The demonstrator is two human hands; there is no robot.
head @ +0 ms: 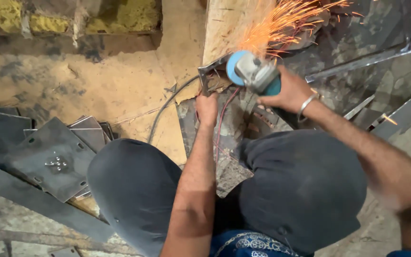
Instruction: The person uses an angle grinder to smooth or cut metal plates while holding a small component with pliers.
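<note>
Fingers of the right hand [288,90] grip the grinder [255,71]; left hand [207,108] pins the metal bracket [209,76] just above it.

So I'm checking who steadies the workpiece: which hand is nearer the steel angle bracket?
Left. The left hand grips the steel angle bracket just below its corner; the right hand holds the angle grinder beside it.

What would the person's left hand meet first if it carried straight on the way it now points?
Probably the bent grey metal bracket: the left hand points up the picture and already seems to touch its lower end, though depth is unclear.
</note>
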